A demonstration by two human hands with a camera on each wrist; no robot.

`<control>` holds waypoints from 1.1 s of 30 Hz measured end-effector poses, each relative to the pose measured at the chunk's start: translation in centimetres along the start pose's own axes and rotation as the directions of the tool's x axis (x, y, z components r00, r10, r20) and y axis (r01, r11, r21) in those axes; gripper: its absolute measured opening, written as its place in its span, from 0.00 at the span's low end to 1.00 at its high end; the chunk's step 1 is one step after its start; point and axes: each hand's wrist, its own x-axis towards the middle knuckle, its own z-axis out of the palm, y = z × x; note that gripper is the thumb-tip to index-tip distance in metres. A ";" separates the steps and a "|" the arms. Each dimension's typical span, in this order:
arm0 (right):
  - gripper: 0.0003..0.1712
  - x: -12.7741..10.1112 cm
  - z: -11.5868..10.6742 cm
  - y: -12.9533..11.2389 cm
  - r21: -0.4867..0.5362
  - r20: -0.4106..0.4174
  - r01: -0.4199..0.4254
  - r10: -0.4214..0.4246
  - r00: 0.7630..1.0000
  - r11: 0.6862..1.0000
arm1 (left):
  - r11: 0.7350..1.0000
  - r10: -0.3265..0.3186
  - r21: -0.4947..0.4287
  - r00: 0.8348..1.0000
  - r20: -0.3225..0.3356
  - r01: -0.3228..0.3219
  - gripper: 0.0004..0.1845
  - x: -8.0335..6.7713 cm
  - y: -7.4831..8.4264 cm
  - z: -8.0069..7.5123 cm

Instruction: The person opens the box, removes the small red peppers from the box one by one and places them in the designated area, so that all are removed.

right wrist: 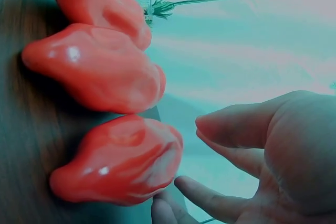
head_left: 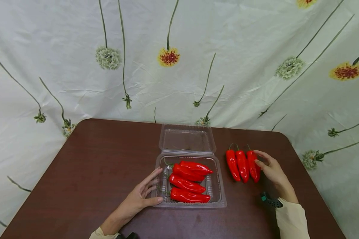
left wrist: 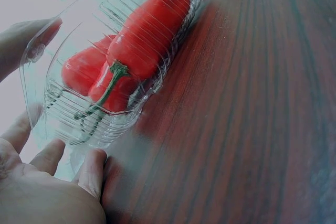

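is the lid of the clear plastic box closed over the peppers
No, the lid is folded back flat on the table, leaving the four red peppers in the clear plastic box uncovered.

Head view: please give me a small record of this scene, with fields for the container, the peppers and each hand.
container: clear plastic clamshell box, lid open, on the brown wooden table
peppers inside: four glossy red peppers
peppers outside: three red peppers in a row on the table, right of the box
left hand: fingers relaxed, resting against the box's left side
right hand: open, fingertips at the rightmost loose pepper; firm contact cannot be told
background: white cloth with printed flowers
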 end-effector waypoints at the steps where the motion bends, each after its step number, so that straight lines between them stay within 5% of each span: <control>1: 0.28 0.0 0.0 -0.2 -0.013 -0.003 0.001 -0.001 1.000 1.000 | 1.000 0.002 -0.002 1.000 -0.001 -0.002 0.46 0.0 0.0 0.0; 9: 0.28 -0.6 -0.1 -2.3 -0.038 -0.008 0.031 -0.031 0.999 0.999 | 0.999 -0.037 0.000 0.999 -0.018 0.037 0.47 -0.1 0.0 0.0; 16: 0.27 -1.0 0.1 -4.4 -0.072 -0.005 0.092 -0.093 0.996 0.993 | 1.000 -0.002 -0.004 1.000 -0.008 0.002 0.46 -0.1 0.0 0.0; 33: 0.22 -2.6 2.2 -9.0 -0.085 0.046 0.310 -0.308 0.950 0.947 | 1.000 -0.024 -0.013 1.000 -0.018 0.024 0.47 0.0 0.0 0.0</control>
